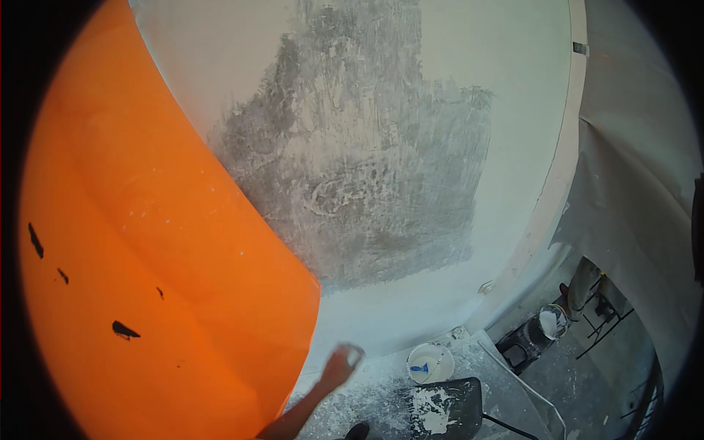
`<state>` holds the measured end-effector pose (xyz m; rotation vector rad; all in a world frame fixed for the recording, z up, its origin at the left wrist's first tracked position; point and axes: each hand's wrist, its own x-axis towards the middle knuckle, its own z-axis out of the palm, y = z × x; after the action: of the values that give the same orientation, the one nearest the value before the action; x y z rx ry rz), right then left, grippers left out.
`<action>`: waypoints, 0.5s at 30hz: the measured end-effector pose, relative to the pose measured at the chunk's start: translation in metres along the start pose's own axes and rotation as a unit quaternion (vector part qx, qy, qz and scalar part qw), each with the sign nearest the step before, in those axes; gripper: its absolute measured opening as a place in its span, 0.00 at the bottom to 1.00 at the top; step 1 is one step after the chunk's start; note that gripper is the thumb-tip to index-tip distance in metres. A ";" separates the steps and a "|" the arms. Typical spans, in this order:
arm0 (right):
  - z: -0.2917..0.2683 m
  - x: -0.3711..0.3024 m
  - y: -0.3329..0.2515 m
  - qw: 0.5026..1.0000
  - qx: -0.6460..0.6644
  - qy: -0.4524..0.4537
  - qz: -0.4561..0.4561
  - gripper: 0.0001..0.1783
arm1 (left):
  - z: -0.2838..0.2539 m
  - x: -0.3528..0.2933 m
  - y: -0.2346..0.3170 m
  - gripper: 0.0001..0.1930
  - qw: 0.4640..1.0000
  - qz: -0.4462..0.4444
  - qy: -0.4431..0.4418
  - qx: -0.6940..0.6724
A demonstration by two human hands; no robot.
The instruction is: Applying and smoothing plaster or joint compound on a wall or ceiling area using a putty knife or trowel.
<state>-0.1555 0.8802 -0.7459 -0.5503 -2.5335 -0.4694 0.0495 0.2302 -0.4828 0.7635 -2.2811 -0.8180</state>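
Note:
My left hand [339, 368] reaches up from the lower edge, in front of the foot of a pale wall [517, 161]. Its fingers are curled, with a small pale patch between them; whether that is an object or a gap I cannot tell. A large rough grey patch [440, 161] with whitish smears covers the wall's middle. Right of the hand stands a white bucket [412, 369] with a blue tool [421, 368] in it. Closer to me lies a black tray [469, 411] splashed with white compound. My right hand is out of the picture.
An orange sheet [183, 257] with dark holes covers the left side. A dark rod [510, 426] extends from the tray. Farther right are a black stool [519, 346], another bucket [555, 323] and a person's leg [583, 286]. Grey sheeting [645, 161] hangs at right.

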 end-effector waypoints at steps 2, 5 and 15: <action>-0.021 0.005 0.005 0.992 0.020 -0.031 0.122 0.15 | -0.063 0.092 0.018 0.11 0.994 0.033 0.088 0.064; -0.079 -0.004 -0.022 0.956 0.039 -0.092 0.277 0.16 | -0.157 0.194 0.059 0.12 0.878 0.231 0.255 0.332; -0.222 0.010 -0.036 0.993 0.106 -0.023 -0.036 0.18 | -0.237 0.322 0.148 0.22 0.785 0.344 0.345 0.382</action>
<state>-0.0924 0.7583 -0.5677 -0.3943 -2.6130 -0.2104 -0.0466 0.0236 -0.1220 0.3580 -1.8848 0.6863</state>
